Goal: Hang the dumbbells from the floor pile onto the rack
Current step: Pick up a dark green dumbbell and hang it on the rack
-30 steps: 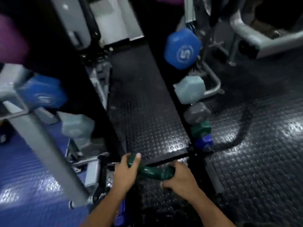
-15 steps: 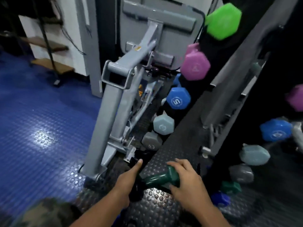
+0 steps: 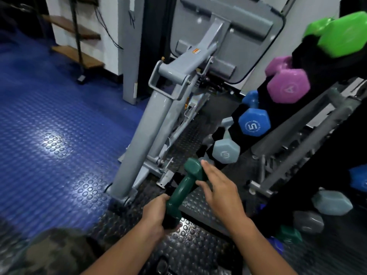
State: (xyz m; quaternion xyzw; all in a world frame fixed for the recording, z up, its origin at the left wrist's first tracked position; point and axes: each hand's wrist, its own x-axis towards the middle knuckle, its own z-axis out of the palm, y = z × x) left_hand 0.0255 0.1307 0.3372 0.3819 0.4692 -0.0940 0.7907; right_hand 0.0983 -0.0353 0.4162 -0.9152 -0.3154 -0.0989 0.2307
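A dark green dumbbell [image 3: 184, 187] is tilted, its far head raised toward the rack. My left hand [image 3: 156, 213] grips its near, lower head. My right hand [image 3: 218, 187] touches the upper head and handle with fairly straight fingers. The black rack [image 3: 278, 108] rises at the right, carrying a green dumbbell [image 3: 341, 34], a pink one [image 3: 288, 84], a blue one marked 5 [image 3: 254, 124] and a pale grey-blue one [image 3: 226, 153]. The rack's lowest slots are hidden behind the held dumbbell and my right hand.
A grey folded bench frame [image 3: 158, 124] leans just left of the rack. A mirror at the right reflects more dumbbells [image 3: 329, 203]. Blue studded flooring [image 3: 49, 135] spreads to the left, black studded mat [image 3: 190, 245] lies under my hands. A camouflage-clad knee [image 3: 49, 253] sits bottom left.
The dumbbell has swung from lying crosswise to pointing up toward the rack. My right hand slid to its upper head and its fingers straightened. My view moved closer to the rack.
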